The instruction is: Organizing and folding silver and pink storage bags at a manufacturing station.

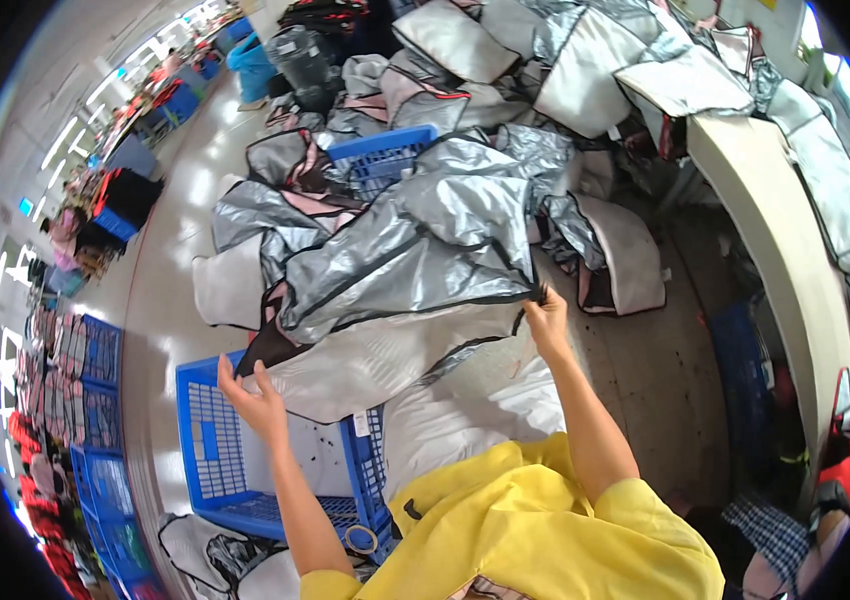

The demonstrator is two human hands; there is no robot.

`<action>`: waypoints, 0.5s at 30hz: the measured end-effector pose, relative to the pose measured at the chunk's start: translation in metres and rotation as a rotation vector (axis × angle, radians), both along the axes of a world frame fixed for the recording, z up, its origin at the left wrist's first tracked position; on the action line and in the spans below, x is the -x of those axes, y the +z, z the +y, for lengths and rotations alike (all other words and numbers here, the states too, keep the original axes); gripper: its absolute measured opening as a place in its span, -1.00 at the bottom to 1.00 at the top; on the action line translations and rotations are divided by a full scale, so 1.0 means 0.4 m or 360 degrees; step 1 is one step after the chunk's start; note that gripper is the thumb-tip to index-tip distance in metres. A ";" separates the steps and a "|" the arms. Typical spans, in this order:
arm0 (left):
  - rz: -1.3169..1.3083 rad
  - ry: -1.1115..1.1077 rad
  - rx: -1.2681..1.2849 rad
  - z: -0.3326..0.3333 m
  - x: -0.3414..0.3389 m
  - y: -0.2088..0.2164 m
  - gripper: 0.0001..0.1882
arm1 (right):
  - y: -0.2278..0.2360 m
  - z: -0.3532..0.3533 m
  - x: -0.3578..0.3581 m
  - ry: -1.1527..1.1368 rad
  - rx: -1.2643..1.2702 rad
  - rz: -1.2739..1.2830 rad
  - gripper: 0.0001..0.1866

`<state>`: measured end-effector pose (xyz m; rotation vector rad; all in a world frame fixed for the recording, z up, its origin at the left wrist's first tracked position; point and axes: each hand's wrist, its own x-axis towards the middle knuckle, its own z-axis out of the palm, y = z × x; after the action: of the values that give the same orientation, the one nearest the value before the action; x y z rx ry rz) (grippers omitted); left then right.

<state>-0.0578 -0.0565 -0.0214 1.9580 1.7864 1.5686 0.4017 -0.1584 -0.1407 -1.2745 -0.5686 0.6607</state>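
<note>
A large silver foil-lined bag piece (415, 255) with black edge binding is spread in front of me, draped over other pieces. Its white padded panel (355, 370) hangs toward me along the near side. Between thumb and fingers, my right hand (548, 322) pinches the bound corner at the piece's right. My left hand (257, 402) is open beside the left end of the white panel, thumb and fingers apart. Whether its fingertips touch the fabric I cannot tell.
A blue plastic crate (207, 440) stands at my lower left, and another blue crate (380, 150) sits among the pieces. Silver and white pieces (585, 70) are heaped at the back. A pale curved-looking board (775, 240) bounds the right. Stacked blue crates (100, 480) line the far left.
</note>
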 end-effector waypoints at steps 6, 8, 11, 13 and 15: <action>0.0393 -0.0734 -0.0052 0.002 -0.215 0.156 -0.36 | 0.080 -0.068 0.009 0.0136 0.0246 -0.0192 -0.83; 0.0466 -0.0755 -0.0088 0.009 -0.239 0.160 -0.41 | 0.084 -0.105 0.004 0.0189 0.0260 -0.0240 -0.76; 0.0437 -0.0633 -0.0046 0.023 -0.230 0.151 -0.55 | 0.152 -0.131 0.012 0.0044 0.0177 -0.0389 -0.71; 0.0361 -0.0621 -0.0047 0.025 -0.235 0.147 -0.64 | 0.244 -0.137 0.016 0.0004 0.0259 -0.0502 -0.69; 0.0372 -0.0655 -0.0133 0.030 -0.244 0.151 -0.71 | 0.384 -0.103 0.041 0.0004 0.0211 -0.1053 -0.65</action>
<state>0.0399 -0.0443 0.0389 2.4369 1.2745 1.3433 0.3855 -0.1998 0.0130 -1.6220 -1.0775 0.2652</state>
